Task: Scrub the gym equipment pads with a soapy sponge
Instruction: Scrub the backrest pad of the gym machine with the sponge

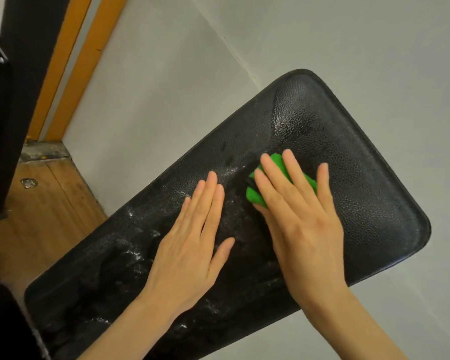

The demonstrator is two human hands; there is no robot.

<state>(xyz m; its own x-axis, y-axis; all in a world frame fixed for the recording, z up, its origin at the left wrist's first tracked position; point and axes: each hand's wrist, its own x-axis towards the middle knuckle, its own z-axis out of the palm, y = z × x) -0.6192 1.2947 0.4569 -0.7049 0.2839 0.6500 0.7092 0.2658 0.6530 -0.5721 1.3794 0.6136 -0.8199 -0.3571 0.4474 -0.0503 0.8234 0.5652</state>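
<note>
Black textured gym pad point(348, 162), long axis running from 7 to 2 o'clock across the view, above a pale grey floor point(166, 87). Green sponge point(255, 194) just right of centre, lying on the pad and pressed flat beneath the right hand point(304, 216); grip wide, fingers straight and spread over the sponge, apparently to load its whole face against the grain rather than to pinch it. Left hand point(192, 245) at 9 o'clock of the sponge, palm down, fingers straight, holding nothing; probably bracing the pad against the stroke. White suds point(133, 250) scattered toward 7 o'clock, wet sheen point(286, 120) toward 1 o'clock; far corner at 3 o'clock seemingly drier, likely still to scrub. Wooden boards point(37, 203) and orange trim point(70, 61) at 9 to 11 o'clock
</note>
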